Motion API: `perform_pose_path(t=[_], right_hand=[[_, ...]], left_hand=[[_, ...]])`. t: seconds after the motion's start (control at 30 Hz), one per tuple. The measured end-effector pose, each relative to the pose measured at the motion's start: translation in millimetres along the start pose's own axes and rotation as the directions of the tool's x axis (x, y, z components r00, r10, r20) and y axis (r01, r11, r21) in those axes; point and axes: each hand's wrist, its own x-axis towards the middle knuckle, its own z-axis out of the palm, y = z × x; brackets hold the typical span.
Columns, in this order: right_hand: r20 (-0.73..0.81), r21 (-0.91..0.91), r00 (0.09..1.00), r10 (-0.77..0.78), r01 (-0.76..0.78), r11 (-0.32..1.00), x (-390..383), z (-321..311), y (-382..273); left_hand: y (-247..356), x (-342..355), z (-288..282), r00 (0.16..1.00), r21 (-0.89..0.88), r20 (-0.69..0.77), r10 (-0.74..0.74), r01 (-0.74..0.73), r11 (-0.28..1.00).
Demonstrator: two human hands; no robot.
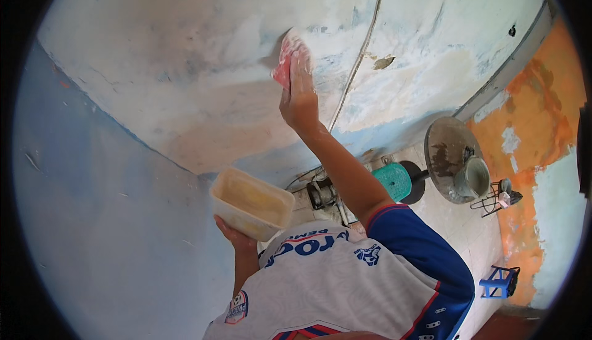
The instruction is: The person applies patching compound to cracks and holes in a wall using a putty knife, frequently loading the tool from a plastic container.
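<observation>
A: Where is the pad, and how is it held?

B: Up at the pale wall, to the left of the dark line running down it. The right hand lies along the pad's back, fingers pressed together. The pad's upper end juts out past the fingertips.

A: Is that a good hold for rubbing?

B: I'd say so. Closed fingers should spread the push evenly; splayed ones would likely leave streaks. That loose upper end looks the weak spot: it could lift or fold, so I'd slide the fingertips nearer to it.

A: The arm is well stretched, too.

B: Yes, so short, overlapping strokes seem wiser than long sweeps. Press lightly where the surface looks smooth, and go carefully near the line and the chip just beyond it, where an edge might snag the pad.

A: And the left hand?

B: It holds the tub from below, near one corner. Most of its fingers are hidden behind the tub, so I can't tell whether they are spread. The tub is tilted, well below the pad.

A: Anything to fix there?

B: Level it a little, with the palm under the middle; a corner hold could let it tip while you look up.
</observation>
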Motion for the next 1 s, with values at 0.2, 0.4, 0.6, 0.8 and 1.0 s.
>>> perform_pose_path(t=[0.2, 0.4, 0.6, 0.8, 1.0], right_hand=[[0.518, 0.763, 0.661, 0.543, -0.644, 0.056, -18.4, -73.7, 7.8], [0.597, 0.749, 0.61, 0.522, -0.656, -0.091, -9.4, -139.3, -45.7], [0.582, 0.592, 0.812, 0.029, -0.448, 0.669, -19.5, -174.7, -78.9], [0.628, 0.627, 0.757, -0.183, -0.352, 0.695, -28.3, -165.8, -130.5], [0.714, 0.502, 0.658, -0.239, -0.243, 0.83, -33.9, -152.1, -143.6]], left_hand=[[-3.3, 19.7, 7.6, 1.0, -0.06, 0.003, 0.013, -0.013, 0.998], [-2.3, 39.2, 54.1, 0.983, -0.18, 0.154, 0.097, -0.068, 0.981], [-4.4, 78.1, 80.9, 0.872, -0.297, 0.391, 0.293, -0.182, 0.937], [5.6, 78.8, 67.6, 0.903, -0.219, 0.367, 0.223, -0.15, 0.964], [7.7, 20.4, 36.1, 0.955, -0.127, 0.279, 0.097, -0.064, 0.99]])
